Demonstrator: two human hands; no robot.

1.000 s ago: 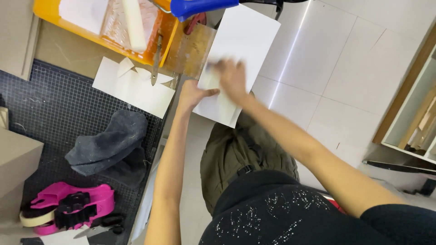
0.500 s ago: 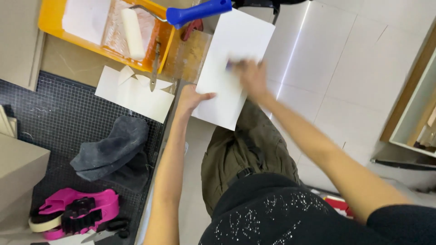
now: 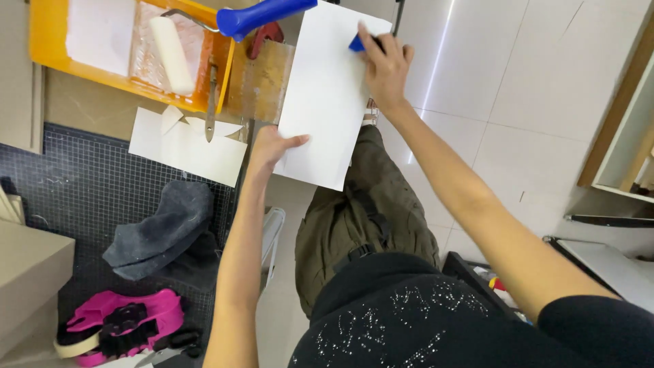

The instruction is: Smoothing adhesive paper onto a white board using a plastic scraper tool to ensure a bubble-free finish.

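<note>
1. Presently, the step in hand appears to be smoothing or wiping a white sheet (image 3: 327, 95), which lies in the upper middle of the frame, tilted, its lower corner over the person's lap.
2. The right hand (image 3: 385, 65), near the top of the frame, presses a small blue tool (image 3: 356, 43) against the sheet's upper right corner. The fingers are closed down over the tool; only a small blue edge shows, so its kind cannot be told.
3. The left hand (image 3: 269, 146) steadies the sheet at its lower left edge. The thumb lies on the sheet's face; the other fingers curl at or under the edge, so how firmly they clamp it cannot be told.
4. Pose: the right forearm runs from the lower right of the frame up to the top, nearly straight. The left forearm rises from the bottom centre, wrist bent slightly inward.
5. Judgement: any next stroke calls for firm, even pressure and a steady hold at the lower edge, or the sheet may shift.
6. Surroundings: a yellow paint tray (image 3: 48, 48) with a roller (image 3: 170, 44) sits at upper left; a grey cloth (image 3: 160, 228) lies at left.
</note>
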